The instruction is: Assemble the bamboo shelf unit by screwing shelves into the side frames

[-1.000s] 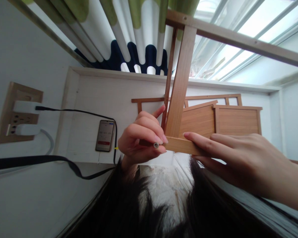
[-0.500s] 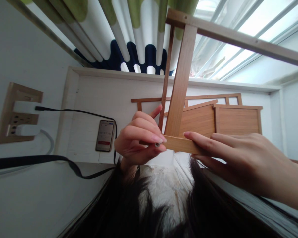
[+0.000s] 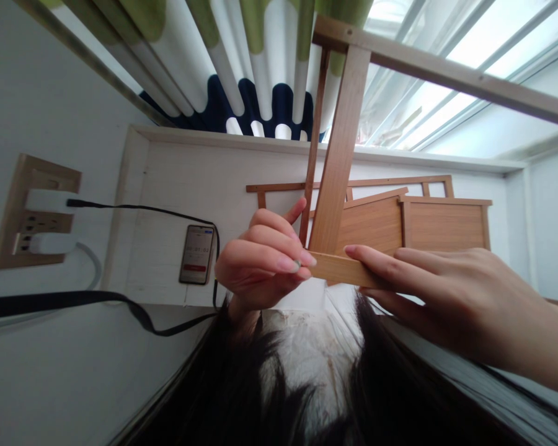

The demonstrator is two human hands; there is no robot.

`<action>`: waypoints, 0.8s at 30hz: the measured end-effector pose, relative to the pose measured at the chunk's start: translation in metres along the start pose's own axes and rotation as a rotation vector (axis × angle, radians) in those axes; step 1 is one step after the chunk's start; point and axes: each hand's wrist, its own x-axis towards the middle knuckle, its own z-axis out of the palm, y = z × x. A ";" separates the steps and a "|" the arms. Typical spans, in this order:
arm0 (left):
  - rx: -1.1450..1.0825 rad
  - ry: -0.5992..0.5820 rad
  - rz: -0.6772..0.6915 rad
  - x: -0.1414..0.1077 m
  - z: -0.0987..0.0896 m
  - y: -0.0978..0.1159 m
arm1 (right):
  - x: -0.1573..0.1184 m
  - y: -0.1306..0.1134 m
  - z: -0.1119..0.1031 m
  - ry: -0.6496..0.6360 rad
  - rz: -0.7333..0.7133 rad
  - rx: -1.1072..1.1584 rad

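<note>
A wooden frame (image 3: 339, 155) of light brown slats stands up in front of me, its near rail (image 3: 337, 267) lying crosswise between my hands. My right hand (image 3: 441, 294) grips the right part of that rail, fingers along its upper side and thumb underneath. At the rail's left end, my left hand (image 3: 265, 260) is closed in a pinch, with one finger raised beside a thin upright slat. Between its fingertips shows a bit of a small round metal piece (image 3: 298, 263); most of it is hidden, and I cannot tell what kind it is.
Behind the frame, wooden panels (image 3: 446, 223) and a slim ladder-like frame (image 3: 390, 183) lie on the white surface (image 3: 167, 167). A phone with a timer (image 3: 196, 254) and a black cable (image 3: 167, 212) are left, near a wall socket (image 3: 37, 210). Dark hair hangs below.
My left fingertips have closed further over the metal piece, whose round end showed more plainly before. The frame has shifted very slightly right; my right hand has hardly moved.
</note>
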 end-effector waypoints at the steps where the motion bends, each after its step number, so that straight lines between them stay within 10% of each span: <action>1: 0.011 -0.014 0.003 0.000 -0.001 0.000 | 0.000 0.000 0.000 0.001 -0.002 0.000; 24: 0.199 -0.107 0.142 -0.001 -0.011 0.004 | 0.002 0.001 0.000 0.003 -0.010 0.017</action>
